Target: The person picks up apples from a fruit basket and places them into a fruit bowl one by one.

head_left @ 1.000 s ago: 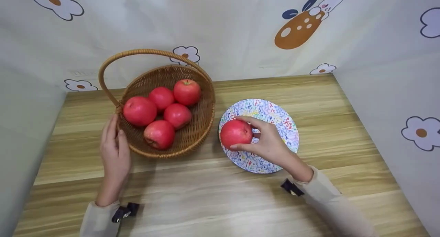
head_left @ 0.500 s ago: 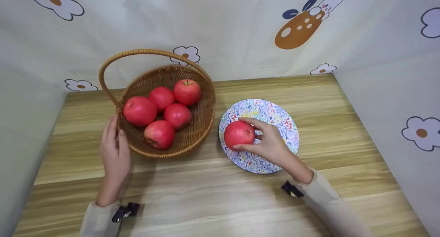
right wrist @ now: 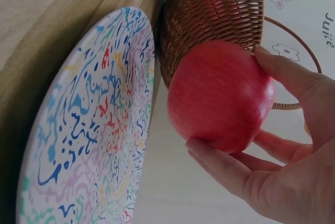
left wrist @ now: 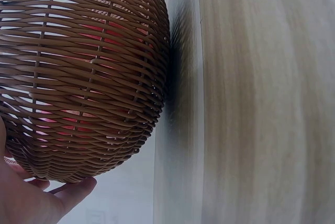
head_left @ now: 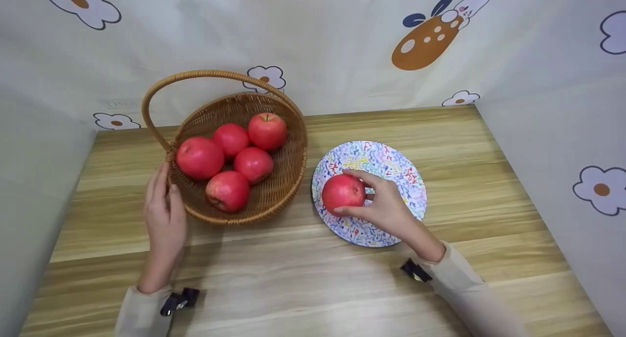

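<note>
In the head view my right hand (head_left: 384, 205) holds a red apple (head_left: 343, 194) between thumb and fingers over the left part of a round plate (head_left: 364, 233) with a multicoloured squiggle pattern. The right wrist view shows the apple (right wrist: 222, 96) raised off the plate (right wrist: 94, 130), a gap between them. My left hand (head_left: 166, 214) rests its extended fingers against the near left side of a brown wicker basket (head_left: 286, 180). Several red apples (head_left: 227, 190) lie inside it. Close up in the left wrist view, fingers touch the woven wall of the basket (left wrist: 89, 77).
The basket's tall arched handle (head_left: 210, 74) rises above its rim at the back. Basket and plate stand on a wood-grain table (head_left: 293, 283). A pale printed sheet (head_left: 332, 53) with flowers and a rabbit walls off the back and sides.
My right hand has carried the apple slightly right and toward me over the plate, and the apple looks a little smaller. The left hand and the basket stay put.
</note>
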